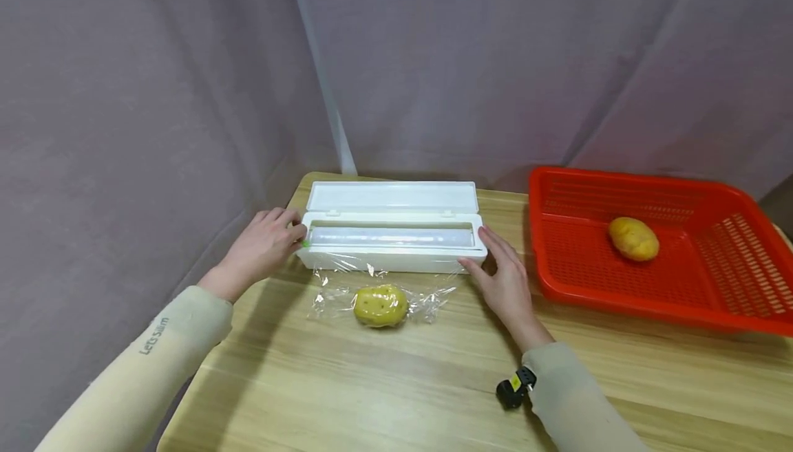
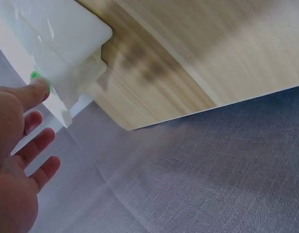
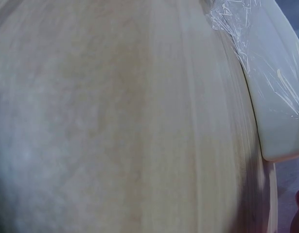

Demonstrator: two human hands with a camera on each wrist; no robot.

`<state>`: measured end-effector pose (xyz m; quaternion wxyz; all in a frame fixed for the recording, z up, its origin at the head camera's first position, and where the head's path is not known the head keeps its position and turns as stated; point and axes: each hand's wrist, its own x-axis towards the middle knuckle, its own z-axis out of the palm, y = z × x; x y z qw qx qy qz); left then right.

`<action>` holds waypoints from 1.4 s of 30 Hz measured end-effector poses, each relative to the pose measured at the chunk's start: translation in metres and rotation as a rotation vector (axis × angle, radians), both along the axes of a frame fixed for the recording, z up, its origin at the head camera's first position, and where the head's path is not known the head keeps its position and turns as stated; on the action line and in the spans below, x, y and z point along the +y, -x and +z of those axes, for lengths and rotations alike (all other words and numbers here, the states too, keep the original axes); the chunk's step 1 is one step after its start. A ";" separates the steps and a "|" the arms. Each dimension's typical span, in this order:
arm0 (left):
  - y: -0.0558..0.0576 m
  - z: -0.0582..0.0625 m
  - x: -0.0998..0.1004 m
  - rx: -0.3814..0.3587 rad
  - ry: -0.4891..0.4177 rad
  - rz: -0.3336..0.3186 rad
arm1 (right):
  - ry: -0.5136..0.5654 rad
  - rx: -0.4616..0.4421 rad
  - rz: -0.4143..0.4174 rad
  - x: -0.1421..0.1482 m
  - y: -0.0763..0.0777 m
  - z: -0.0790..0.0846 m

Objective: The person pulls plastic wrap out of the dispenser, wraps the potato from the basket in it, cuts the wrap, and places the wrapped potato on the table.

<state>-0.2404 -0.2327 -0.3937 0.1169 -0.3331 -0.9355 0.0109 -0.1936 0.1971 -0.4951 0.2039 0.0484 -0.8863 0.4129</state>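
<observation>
The red basket (image 1: 657, 287) near the back edge of the table (image 1: 347, 390) is cut off on the right in the head view. The left hand (image 1: 266, 242) hides part of a green piece (image 2: 35, 75). Only a bit of the right hand (image 1: 504, 283) shows in the right wrist view.

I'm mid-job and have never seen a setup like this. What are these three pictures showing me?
There's no machine here, just a person's bare hands. The wide picture comes from a camera on the head, looking forward and down; the other two come from cameras on each wrist.

On the wooden table stands an open white box with a roll inside. In front, clear film covers a potato. To the right, a red basket holds another potato.

The left hand seems to pinch a green tab at the box's left end; the right hand grips its right end.
</observation>
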 end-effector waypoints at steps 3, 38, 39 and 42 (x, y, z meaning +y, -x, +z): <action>0.000 -0.002 -0.001 0.012 0.006 0.004 | -0.002 -0.012 0.003 0.001 0.000 0.000; 0.001 -0.027 0.027 0.137 -0.208 -0.112 | -0.001 -0.028 -0.011 0.013 -0.003 0.003; 0.000 -0.027 0.027 0.138 -0.212 -0.114 | -0.003 -0.030 -0.009 0.013 -0.004 0.003; -0.001 -0.027 0.028 0.142 -0.221 -0.122 | -0.009 -0.022 0.001 0.013 -0.007 0.004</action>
